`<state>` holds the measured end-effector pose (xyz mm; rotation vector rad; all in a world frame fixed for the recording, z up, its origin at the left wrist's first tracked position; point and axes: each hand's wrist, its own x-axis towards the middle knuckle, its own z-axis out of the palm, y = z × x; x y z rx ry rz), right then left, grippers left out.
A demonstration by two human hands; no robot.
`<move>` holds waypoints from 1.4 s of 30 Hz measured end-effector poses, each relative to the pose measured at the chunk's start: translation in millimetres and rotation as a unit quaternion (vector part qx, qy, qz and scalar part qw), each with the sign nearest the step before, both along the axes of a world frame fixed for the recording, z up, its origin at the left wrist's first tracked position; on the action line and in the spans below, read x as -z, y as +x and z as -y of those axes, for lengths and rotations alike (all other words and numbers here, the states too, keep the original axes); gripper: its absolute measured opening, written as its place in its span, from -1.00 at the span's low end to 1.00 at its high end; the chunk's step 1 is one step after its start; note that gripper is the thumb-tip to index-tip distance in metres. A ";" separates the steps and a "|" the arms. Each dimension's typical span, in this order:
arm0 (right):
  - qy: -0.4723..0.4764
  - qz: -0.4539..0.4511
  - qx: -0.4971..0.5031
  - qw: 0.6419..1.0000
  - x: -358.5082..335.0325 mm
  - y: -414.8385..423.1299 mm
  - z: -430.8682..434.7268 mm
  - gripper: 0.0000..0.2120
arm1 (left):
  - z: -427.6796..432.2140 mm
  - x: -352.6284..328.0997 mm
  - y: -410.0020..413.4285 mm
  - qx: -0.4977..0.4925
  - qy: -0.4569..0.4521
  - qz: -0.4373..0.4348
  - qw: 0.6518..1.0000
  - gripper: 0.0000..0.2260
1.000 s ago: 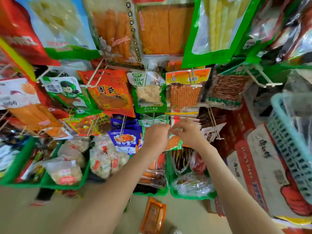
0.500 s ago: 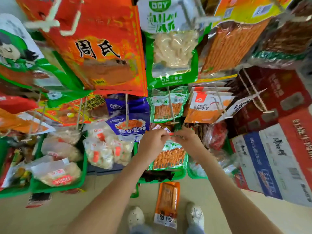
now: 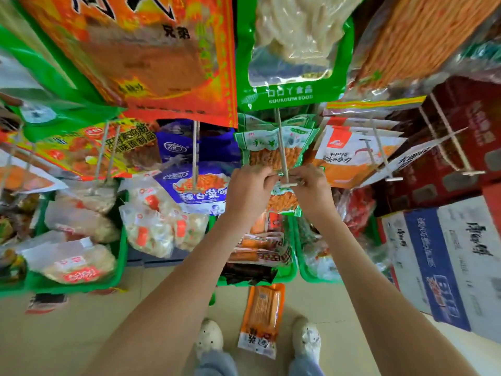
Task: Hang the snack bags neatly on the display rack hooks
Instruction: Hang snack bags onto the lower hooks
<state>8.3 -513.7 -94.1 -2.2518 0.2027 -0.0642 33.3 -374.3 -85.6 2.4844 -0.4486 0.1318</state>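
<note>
**Moving Up, Nearly On**

Left hand [image 3: 250, 189] and right hand [image 3: 311, 189] are sitting higher than half a second ago, bringing the bag [image 3: 283, 200] right up to the end of the hook [image 3: 282, 156]. Each hand is pinching a top corner, fingers curled tight, and the bag is dangling between them just under the hook's tip. It is looking light and floppy, with slippery plastic and thin sticks inside that may be snapping if squeezed. Holding the flat top strip beside the hole is seeming safest. Fingers are hiding the hole, so I cannot tell if the hook is going through yet. A second bag [image 3: 260, 156] is hanging further back on that hook.
</note>
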 end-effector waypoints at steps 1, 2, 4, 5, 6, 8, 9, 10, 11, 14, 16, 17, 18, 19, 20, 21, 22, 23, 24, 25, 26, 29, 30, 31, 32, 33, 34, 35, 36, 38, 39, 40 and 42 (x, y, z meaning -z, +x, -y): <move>-0.004 0.006 0.001 1.000 -0.7 -2.1 0.4 -0.78 | -0.5 0.5 -1.9 0.001 0.003 0.012 1.000 -0.88; -0.008 0.016 0.002 1.000 -1.0 -4.8 0.9 -0.81 | -1.0 0.2 -4.5 0.006 0.007 0.024 1.000 -0.89; -0.008 0.033 0.009 0.999 -2.8 -10.9 1.7 -0.86 | -2.4 -0.7 -9.0 0.024 0.013 0.037 0.999 -0.90; -0.006 0.041 0.014 0.999 -5.0 -13.4 1.3 -0.89 | -2.8 -1.9 -10.1 0.032 0.012 0.043 0.998 -0.90; -0.003 0.050 0.020 0.999 -6.3 -14.5 1.1 -0.90 | -2.5 -3.5 -10.3 0.036 0.009 0.048 0.998 -0.90; 0.013 0.061 0.034 0.997 -9.4 -12.3 0.6 -0.92 | -0.6 -7.0 -6.8 0.035 0.002 0.051 0.998 -0.91; 0.027 0.056 0.045 0.997 -10.8 -9.7 0.2 -0.94 | 0.6 -7.6 -4.0 0.031 -0.004 0.051 0.998 -0.91; 0.037 0.050 0.053 0.997 -12.1 -6.9 -0.2 -0.95 | 1.6 -8.1 -2.0 0.028 -0.008 0.050 0.998 -0.91; 0.043 0.047 0.057 0.996 -12.5 -4.4 -0.4 -0.95 | 2.5 -8.0 -0.7 0.026 -0.011 0.048 0.998 -0.92; 0.037 0.051 0.044 0.997 -12.0 0.4 0.4 -0.95 | 3.9 -5.7 0.0 0.028 -0.014 0.053 0.998 -0.93; 0.033 0.055 0.035 0.997 -10.3 0.6 1.6 -0.94 | 3.7 -4.2 -0.4 0.027 -0.018 0.059 0.998 -0.92; 0.035 0.056 0.033 0.997 -9.2 0.2 2.1 -0.94 | 3.3 -3.2 -0.6 0.027 -0.017 0.061 0.998 -0.91; 0.035 0.060 0.032 0.997 -8.2 -0.6 2.2 -0.94 | 2.9 -1.9 -1.0 0.028 -0.014 0.061 0.998 -0.91; 0.036 0.065 0.031 0.997 -6.5 -1.1 2.4 -0.94 | 2.9 -0.4 -1.3 0.030 -0.010 0.058 0.998 -0.90; 0.036 0.067 0.031 0.997 -4.6 -1.3 2.2 -0.93 | 3.0 1.2 -1.1 0.030 -0.007 0.053 0.998 -0.88; 0.038 0.066 0.034 0.997 -2.4 -0.9 1.6 -0.93 | 3.5 3.2 -0.2 0.028 -0.003 0.046 0.999 -0.87; 0.040 0.062 0.038 0.997 -0.6 0.5 1.0 -0.92 | 4.0 5.3 1.4 0.023 0.001 0.042 0.999 -0.86; 0.041 0.060 0.043 0.996 1.2 3.6 0.4 -0.92 | 4.7 7.4 4.1 0.017 0.005 0.039 0.999 -0.84; 0.040 0.059 0.047 0.996 3.3 7.5 -0.1 -0.92 | 5.3 9.3 7.5 0.011 0.010 0.040 0.999 -0.83; 0.039 0.057 0.051 0.996 5.7 12.4 -0.2 -0.92 | 6.1 10.7 11.5 0.007 0.015 0.043 0.999 -0.83; 0.039 0.053 0.055 0.996 7.3 17.8 -0.2 -0.92 | 7.3 11.7 15.9 0.004 0.019 0.047 0.999 -0.83; 0.035 0.048 0.060 0.996 9.3 36.8 0.1 -0.89 | 14.7 11.8 29.8 -0.005 0.037 0.063 0.997 -0.82; 0.027 0.048 0.060 0.997 9.8 43.3 0.1 -0.89 | 17.3 11.4 34.5 -0.007 0.050 0.072 0.996 -0.81; 0.022 0.049 0.062 0.997 10.5 49.8 0.4 -0.89 | 19.5 10.9 39.9 -0.010 0.062 0.078 0.995 -0.81; 0.023 0.046 0.063 0.997 10.3 55.9 0.8 -0.90 | 21.0 11.8 46.2 -0.014 0.073 0.081 0.994 -0.82; 0.026 0.042 0.064 0.997 10.6 61.6 1.4 -0.90 | 22.2 12.5 52.1 -0.019 0.081 0.079 0.993 -0.84; 0.024 0.040 0.064 0.997 11.0 66.4 2.0 -0.89 | 22.9 13.0 57.3 -0.024 0.088 0.074 0.993 -0.86; 0.016 0.037 0.066 0.997 11.9 70.1 2.7 -0.88 | 23.6 13.3 60.7 -0.026 0.091 0.068 0.993 -0.87; 0.007 0.033 0.069 0.997 12.1 72.0 3.2 -0.85 | 24.2 14.1 62.7 -0.028 0.093 0.067 0.993 -0.88; 0.001 0.019 0.074 0.997 13.1 68.3 5.8 -0.77 | 23.6 15.5 60.1 -0.037 0.100 0.082 0.991 -0.90; 0.007 0.017 0.071 0.997 13.4 62.1 7.9 -0.72 | 22.3 17.0 55.1 -0.045 0.101 0.093 0.990 -0.88; 0.014 0.022 0.062 0.998 13.7 52.9 11.4 -0.66 | 21.1 18.4 47.9 -0.054 0.100 0.106 0.988 -0.81; 0.022 0.039 0.040 0.998 15.5 29.2 23.6 -0.57 | 18.9 19.8 26.8 -0.088 0.088 0.122 0.985 -0.69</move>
